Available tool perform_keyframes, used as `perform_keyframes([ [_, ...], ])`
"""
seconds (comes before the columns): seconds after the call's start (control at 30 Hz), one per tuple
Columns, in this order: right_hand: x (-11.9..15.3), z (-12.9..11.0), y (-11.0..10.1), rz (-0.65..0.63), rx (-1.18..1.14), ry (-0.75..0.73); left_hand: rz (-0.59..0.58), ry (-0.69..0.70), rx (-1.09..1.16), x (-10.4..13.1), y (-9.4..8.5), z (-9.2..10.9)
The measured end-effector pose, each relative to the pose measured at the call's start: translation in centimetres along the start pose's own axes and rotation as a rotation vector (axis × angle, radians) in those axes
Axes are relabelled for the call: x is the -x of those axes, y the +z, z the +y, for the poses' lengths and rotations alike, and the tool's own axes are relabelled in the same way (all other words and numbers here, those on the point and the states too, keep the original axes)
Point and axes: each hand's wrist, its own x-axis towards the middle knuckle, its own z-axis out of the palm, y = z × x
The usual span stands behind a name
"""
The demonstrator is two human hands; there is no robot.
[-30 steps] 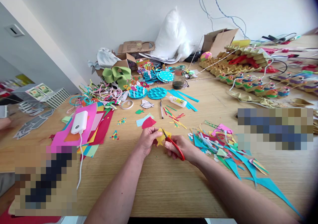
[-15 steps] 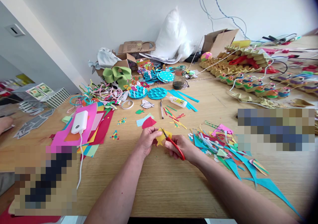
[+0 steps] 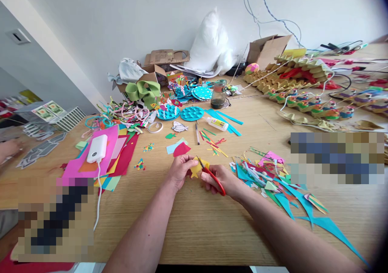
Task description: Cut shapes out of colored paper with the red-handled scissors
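Observation:
My left hand [image 3: 182, 171] pinches a small piece of yellow paper [image 3: 196, 170] with a partly cut, tail-like lower edge. In my right hand [image 3: 220, 179] is a pair of red-handled scissors [image 3: 214, 180], its blades pointing up and left across the yellow paper. The fingers of my right hand are wrapped round the handles. Just beyond my left hand lie a red paper piece [image 3: 182, 148] and a light blue one [image 3: 173, 144]. A green paper fish [image 3: 170, 136] and a white fish cutout with dark outlines [image 3: 180, 126] rest farther back.
Coloured paper scraps [image 3: 266, 172] are heaped on the right. A glue bottle [image 3: 217, 123], a pen [image 3: 197, 134] and a glass jar [image 3: 218, 94] stand or lie ahead. On the left, a white power bank [image 3: 97, 148] with a cable sits on coloured sheets. Another person's hand [image 3: 9, 150] shows far left.
The yellow paper has shifted very slightly against the scissors. Both my hands stay in nearly the same place. The other person's hand at far left has moved a little.

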Motion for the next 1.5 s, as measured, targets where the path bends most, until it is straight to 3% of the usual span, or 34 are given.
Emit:
perform_keyframes([
  [1.5,0.14,-0.4,0.18,0.01,0.007,0.024,0.042,0.007,0.006,0.14,0.35,0.2],
])
